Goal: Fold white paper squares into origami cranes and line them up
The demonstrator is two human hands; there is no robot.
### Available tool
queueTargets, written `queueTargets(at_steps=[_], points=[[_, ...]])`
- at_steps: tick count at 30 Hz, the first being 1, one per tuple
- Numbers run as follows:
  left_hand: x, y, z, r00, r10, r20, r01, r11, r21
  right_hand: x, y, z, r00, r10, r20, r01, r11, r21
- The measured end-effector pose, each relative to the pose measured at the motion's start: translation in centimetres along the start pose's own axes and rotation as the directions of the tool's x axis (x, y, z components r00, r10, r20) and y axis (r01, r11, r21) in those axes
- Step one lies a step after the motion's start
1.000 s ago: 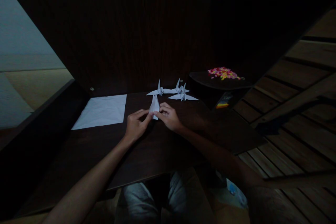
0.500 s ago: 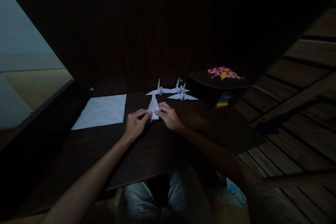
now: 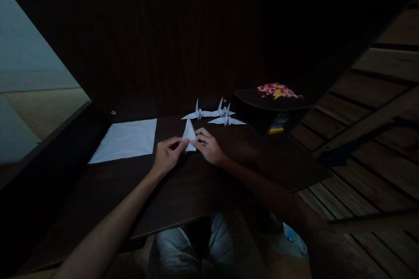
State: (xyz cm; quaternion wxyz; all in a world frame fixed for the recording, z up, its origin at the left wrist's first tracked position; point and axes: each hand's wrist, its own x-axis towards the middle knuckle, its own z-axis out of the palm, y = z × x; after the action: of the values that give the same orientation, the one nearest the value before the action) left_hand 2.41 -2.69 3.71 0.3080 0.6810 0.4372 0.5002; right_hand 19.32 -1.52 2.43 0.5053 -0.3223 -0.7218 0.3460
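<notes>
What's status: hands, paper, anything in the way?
Left hand and right hand both grip folded paper near its wide end, point facing away. Three paper cranes just beyond. Flat white sheet to the left. Nothing seen blocking either hand.

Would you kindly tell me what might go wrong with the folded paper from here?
The folded white paper is held by the left hand and right hand, so an uneven pull might skew a crease or tear it. Its tip points toward the leftmost paper crane, so a forward slip might knock that. The dim light could also hide fold lines.
</notes>
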Motion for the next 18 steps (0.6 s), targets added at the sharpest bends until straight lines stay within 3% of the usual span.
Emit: queueTargets(at_steps=[10,14,18], points=[[-0.16,-0.15,0.02,0.992,0.113,0.059,-0.117,0.99,0.08,-0.06,0.28,0.25,1.0,-0.016,-0.018,0.015,0.998,-0.057],[-0.14,-0.11,0.05,0.996,0.084,0.032,-0.086,0.993,0.082,-0.16,0.2,0.2,0.998,-0.048,-0.04,0.045,0.996,-0.074],[0.07,-0.38,0.19,1.0,-0.022,-0.02,0.022,1.0,0.013,-0.2,0.0,0.01,0.989,-0.134,-0.07,0.121,0.98,-0.158]])
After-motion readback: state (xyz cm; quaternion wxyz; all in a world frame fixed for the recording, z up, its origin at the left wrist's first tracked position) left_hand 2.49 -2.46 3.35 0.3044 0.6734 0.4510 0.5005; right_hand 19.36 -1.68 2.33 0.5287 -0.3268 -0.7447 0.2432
